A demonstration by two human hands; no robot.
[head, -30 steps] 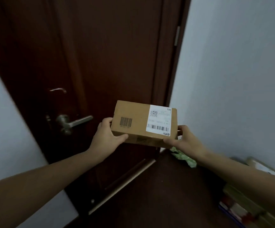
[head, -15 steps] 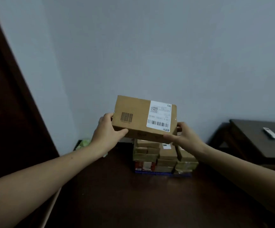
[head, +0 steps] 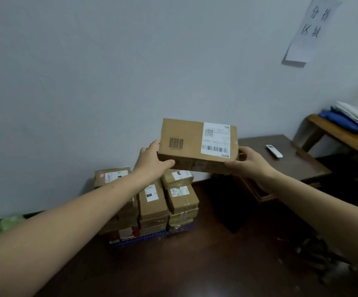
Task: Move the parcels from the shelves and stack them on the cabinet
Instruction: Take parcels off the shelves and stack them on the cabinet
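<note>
A person holds one cardboard parcel (head: 186,144) in the air with both hands, in front of a pale wall (head: 88,82). The left hand (head: 152,160) grips the parcel's left end, with the thumb along the lower near edge and the fingers curled behind, mostly out of sight. The right hand (head: 252,162) grips the right end the same way, with the thumb on the lower near corner and the fingers round the back. The parcel's broad face tilts toward the camera and carries a printed barcode on the left and a white label (head: 215,139) on the right. Below and behind it, a stack (head: 152,202) of taped parcels stands against the wall on a blue base (head: 150,235), which sits on a dark floor (head: 195,266). The held parcel is above the stack's right side and apart from it. To the right is a dark table (head: 298,166) with a white remote (head: 274,150) on it. Beyond that, a wooden bench (head: 334,133) bears folded cloths (head: 353,117). A paper sign (head: 314,28) hangs on the wall at upper right. Something green (head: 11,221), blurred, lies at the far left.
</note>
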